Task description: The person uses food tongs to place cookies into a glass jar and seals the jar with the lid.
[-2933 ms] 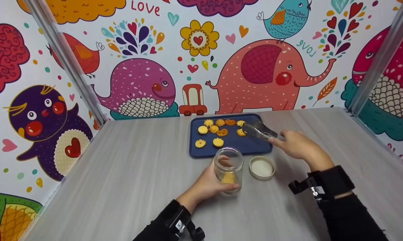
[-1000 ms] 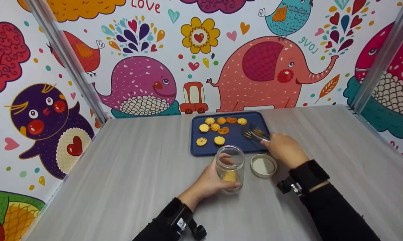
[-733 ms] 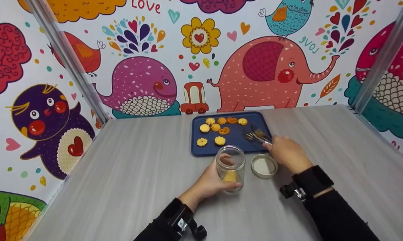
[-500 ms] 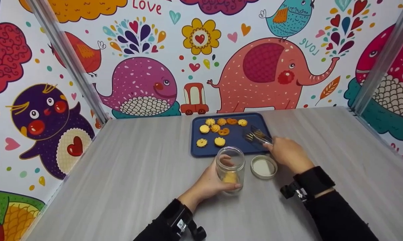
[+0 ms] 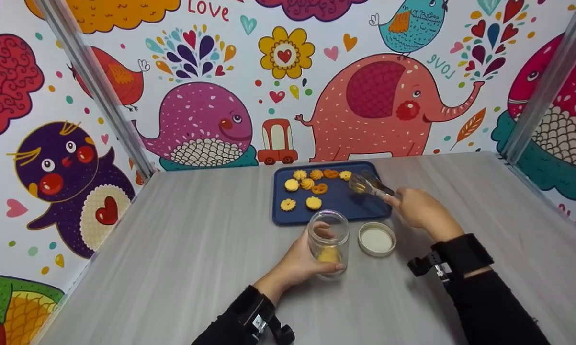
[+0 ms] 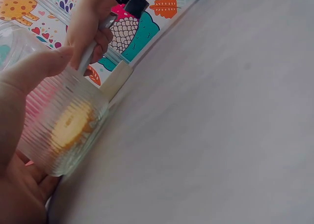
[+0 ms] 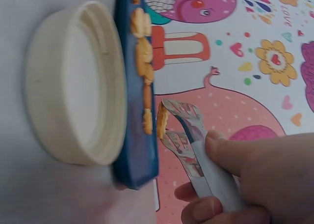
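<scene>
My left hand (image 5: 297,261) grips a clear glass jar (image 5: 338,242), its lid off and its mouth upward. A round yellow cookie (image 6: 72,127) shows through the ribbed glass near the bottom. In my right hand (image 5: 424,208) are metal tongs (image 5: 378,191), held over the right part of a blue tray (image 5: 335,213). The right wrist view shows a cookie (image 7: 162,120) caught between the tongs' ends, raised off the tray. Several cookies (image 5: 313,203), some pretzel-shaped, lie on the tray's left and back parts.
A pale round lid (image 5: 377,239) lies inside up, right of the jar and in front of the tray. The grey table (image 5: 197,249) meets a wall printed with cartoon animals (image 5: 378,110). Metal posts (image 5: 96,91) stand at the corners.
The tongs first moved down onto a cookie at the tray's right, then rose with it, and my right hand shifted slightly back and right. My left hand and the jar stay put.
</scene>
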`<state>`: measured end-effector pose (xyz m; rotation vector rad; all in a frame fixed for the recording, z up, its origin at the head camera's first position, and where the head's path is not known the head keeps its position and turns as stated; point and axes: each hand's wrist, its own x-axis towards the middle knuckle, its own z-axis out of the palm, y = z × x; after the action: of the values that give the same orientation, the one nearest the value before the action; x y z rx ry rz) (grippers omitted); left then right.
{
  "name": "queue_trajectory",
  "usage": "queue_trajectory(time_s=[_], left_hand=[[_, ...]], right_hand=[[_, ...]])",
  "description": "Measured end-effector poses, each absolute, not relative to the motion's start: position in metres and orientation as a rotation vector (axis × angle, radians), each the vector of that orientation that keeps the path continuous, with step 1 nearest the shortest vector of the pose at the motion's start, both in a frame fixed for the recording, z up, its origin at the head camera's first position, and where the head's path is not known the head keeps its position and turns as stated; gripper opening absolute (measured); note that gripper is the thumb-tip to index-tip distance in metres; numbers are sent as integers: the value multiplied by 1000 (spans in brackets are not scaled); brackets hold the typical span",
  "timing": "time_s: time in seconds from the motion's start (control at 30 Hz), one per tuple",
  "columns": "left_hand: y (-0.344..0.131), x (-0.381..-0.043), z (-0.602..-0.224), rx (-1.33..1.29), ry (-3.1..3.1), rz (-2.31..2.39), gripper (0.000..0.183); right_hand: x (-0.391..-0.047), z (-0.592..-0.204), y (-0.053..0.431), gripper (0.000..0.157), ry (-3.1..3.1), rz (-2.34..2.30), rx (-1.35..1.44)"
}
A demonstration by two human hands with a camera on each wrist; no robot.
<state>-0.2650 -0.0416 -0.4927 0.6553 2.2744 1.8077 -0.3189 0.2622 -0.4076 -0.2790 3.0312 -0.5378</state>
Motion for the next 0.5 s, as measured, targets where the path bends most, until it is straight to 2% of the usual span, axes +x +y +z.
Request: queue_trajectory(time_s=[0.3,0.4,0.5], left_hand=[[-41,-264,-491,673,2248,1828,82],[-41,-265,-491,672,2247,1830,81],[-41,-265,-492,672,2247,1839,81]], right_hand=[[-308,-381,267,60,3068,-690,-321],[-300,-368,266,68,3063,-740,-315],[-291,-354,262,68,3072,-768,-333]])
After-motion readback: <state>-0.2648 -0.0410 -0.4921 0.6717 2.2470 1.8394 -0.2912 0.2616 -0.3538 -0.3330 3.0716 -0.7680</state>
